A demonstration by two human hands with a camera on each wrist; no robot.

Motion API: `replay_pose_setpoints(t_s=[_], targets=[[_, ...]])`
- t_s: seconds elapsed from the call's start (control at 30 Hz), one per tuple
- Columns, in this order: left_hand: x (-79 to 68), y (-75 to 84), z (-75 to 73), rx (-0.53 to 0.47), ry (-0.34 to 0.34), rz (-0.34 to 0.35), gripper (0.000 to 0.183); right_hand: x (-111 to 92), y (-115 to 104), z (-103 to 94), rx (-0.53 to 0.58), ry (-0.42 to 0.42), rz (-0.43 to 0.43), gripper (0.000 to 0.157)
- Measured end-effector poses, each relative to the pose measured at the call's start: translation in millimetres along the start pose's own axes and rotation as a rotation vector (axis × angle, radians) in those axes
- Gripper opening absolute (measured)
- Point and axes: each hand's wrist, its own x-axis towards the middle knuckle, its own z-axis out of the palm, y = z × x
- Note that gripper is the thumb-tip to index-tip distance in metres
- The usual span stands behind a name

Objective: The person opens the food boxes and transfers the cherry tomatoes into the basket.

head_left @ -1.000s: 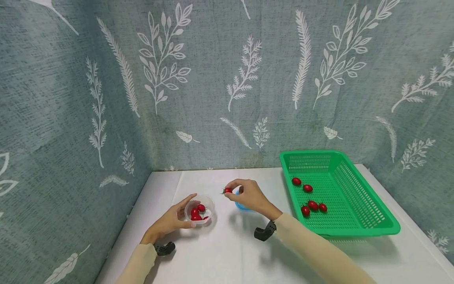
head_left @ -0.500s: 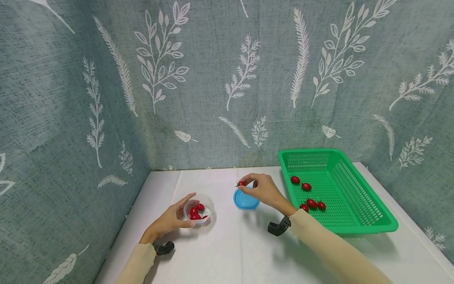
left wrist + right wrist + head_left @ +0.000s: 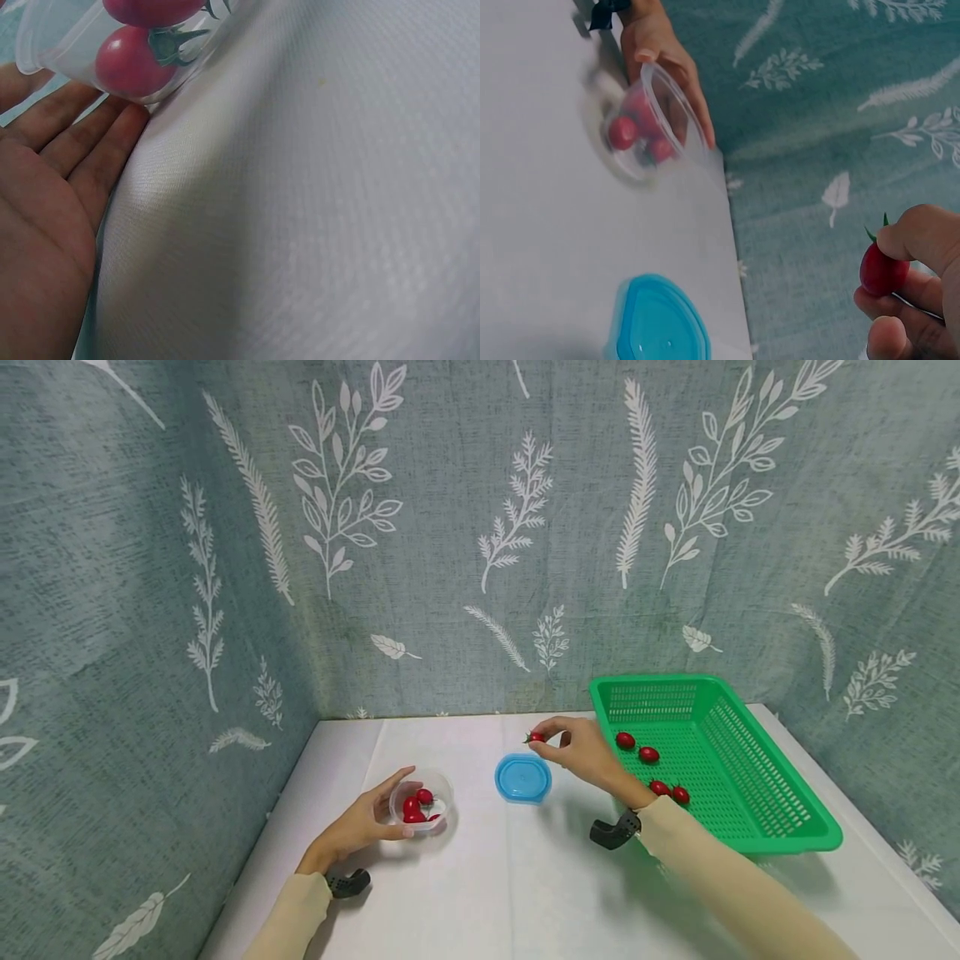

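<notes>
My left hand point(image 3: 358, 828) holds a clear plastic tub point(image 3: 444, 787) from its left side, thumb at the near rim and fingers round the far side. Several cherry tomatoes point(image 3: 622, 133) lie inside the tub. Over the table, between the blue lid point(image 3: 522, 778) and the green basket point(image 3: 783, 837), my right hand point(image 3: 587, 753) pinches one cherry tomato point(image 3: 883, 268) between thumb and fingers. Its green stem tips show beside the thumb in the right wrist view. The lid lies flat on the table, a little to the near left of that hand.
At the right of the white-covered table point(image 3: 465, 902) stands the green basket, with several tomatoes point(image 3: 648, 754) on its floor. My right forearm passes over its near left corner. A patterned cloth point(image 3: 450, 527) hangs behind the table and along its sides.
My right hand has moved to the right with the cherry tomato, away from the tub and past the lid, which now shows in full. The left hand and tub have stayed put.
</notes>
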Motion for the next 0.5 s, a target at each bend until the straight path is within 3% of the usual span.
replay_pose_setpoints(t_s=[0.27,0.5], targets=[[1.6,-0.7,-0.3,0.010,0.012,-0.043,0.106,-9,6,-21.1,0.021,0.015,0.042,0.014],[1.4,-1.1,0.1,0.003,0.005,-0.027,0.106,-15,21,-36.4,0.030,0.029,0.079,0.017]])
